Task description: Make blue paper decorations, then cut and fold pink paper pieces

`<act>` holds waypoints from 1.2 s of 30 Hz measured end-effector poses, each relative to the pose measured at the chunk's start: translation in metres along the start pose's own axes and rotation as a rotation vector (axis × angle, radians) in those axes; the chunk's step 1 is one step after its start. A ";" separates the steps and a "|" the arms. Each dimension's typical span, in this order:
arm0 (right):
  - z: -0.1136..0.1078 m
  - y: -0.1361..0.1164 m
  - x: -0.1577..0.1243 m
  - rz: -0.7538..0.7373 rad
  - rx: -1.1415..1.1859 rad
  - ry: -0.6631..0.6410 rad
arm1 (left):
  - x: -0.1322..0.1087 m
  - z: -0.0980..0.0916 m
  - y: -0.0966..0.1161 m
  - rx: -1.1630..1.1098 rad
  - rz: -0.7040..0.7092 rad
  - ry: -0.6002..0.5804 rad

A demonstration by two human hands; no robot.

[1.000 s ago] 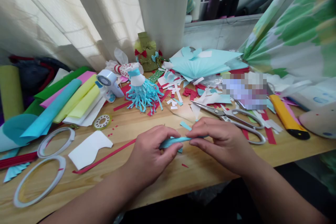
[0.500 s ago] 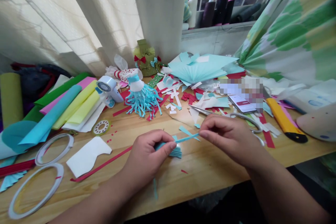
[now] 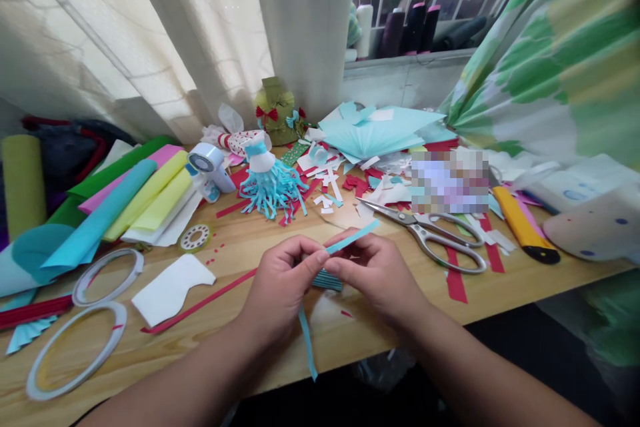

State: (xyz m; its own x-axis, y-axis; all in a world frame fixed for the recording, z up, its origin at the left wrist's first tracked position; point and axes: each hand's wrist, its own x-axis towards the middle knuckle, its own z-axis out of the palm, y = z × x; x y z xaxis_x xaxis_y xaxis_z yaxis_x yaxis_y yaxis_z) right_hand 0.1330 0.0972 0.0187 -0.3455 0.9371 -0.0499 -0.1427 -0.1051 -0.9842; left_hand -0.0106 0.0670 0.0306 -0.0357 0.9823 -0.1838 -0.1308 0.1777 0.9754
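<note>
Above the near edge of the table, my left hand (image 3: 289,275) and my right hand (image 3: 369,268) meet with fingertips almost touching. Both pinch a narrow light-blue paper strip (image 3: 356,237); one end sticks up past my right fingers. A longer blue tail (image 3: 308,343) hangs below my left hand toward the table edge. Under the fingers shows a pleated stack of blue paper (image 3: 327,280), partly covered by both hands; whether it is held or lies on the table I cannot tell. Beyond the hands stands a blue fringed paper tassel (image 3: 273,188) with a white band.
Open scissors (image 3: 420,230) lie right of my hands, a yellow cutter (image 3: 523,223) farther right. Paper scraps (image 3: 330,180) and folded blue sheets (image 3: 380,130) cover the back. On the left are tape rolls (image 3: 77,350), a white paper cutout (image 3: 173,288) and coloured paper rolls (image 3: 100,213).
My right hand has moved left to meet my left hand, uncovering the scissors. The strip, earlier stretched between the hands, now points up to the right, and its hanging tail shows more.
</note>
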 end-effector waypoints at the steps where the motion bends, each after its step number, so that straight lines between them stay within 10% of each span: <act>1: 0.005 0.000 0.000 -0.017 0.004 0.027 | -0.001 0.000 0.000 0.019 0.011 0.004; 13: -0.015 -0.005 0.010 -0.111 -0.001 0.237 | 0.000 -0.002 -0.001 0.099 0.000 -0.031; 24: -0.008 -0.006 0.007 -0.035 -0.111 0.074 | 0.002 0.000 -0.003 -0.034 -0.090 -0.105; 36: -0.039 -0.010 0.018 -0.097 -0.176 0.197 | 0.002 -0.002 0.005 0.231 -0.141 -0.258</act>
State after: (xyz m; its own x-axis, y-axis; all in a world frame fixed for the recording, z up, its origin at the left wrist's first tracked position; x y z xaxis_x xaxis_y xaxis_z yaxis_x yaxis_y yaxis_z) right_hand 0.1643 0.1276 0.0206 -0.1488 0.9884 0.0312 0.0028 0.0320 -0.9995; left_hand -0.0129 0.0702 0.0350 0.2217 0.9245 -0.3100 0.1119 0.2917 0.9499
